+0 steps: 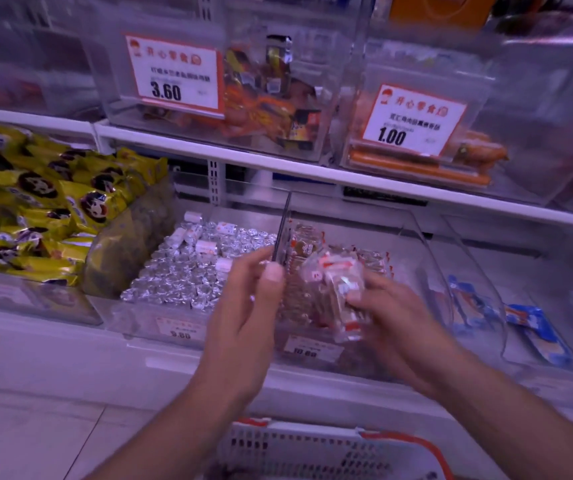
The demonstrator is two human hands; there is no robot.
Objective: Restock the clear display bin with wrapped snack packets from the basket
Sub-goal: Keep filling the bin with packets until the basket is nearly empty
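Yellow foil snack bags with dark cartoon faces (46,199) heaped in far-left bin on lower shelf. Just right of them, small silver foil-wrapped sweets (188,268) fill clear bin. Blue-and-white wrapped packets (534,330) lie in right bins, near front. White upper shelf rail (313,171) spans across. On it, clear box with orange and black packets (271,98), red-bordered price card "3.60" (174,74); right of it, orange sausage sticks (416,168) behind price card "1.00" (413,121). Pale tiled floor (35,427) near left.

1 head-worn wide-angle view, forward and down, close over the shelf bins (427,237).
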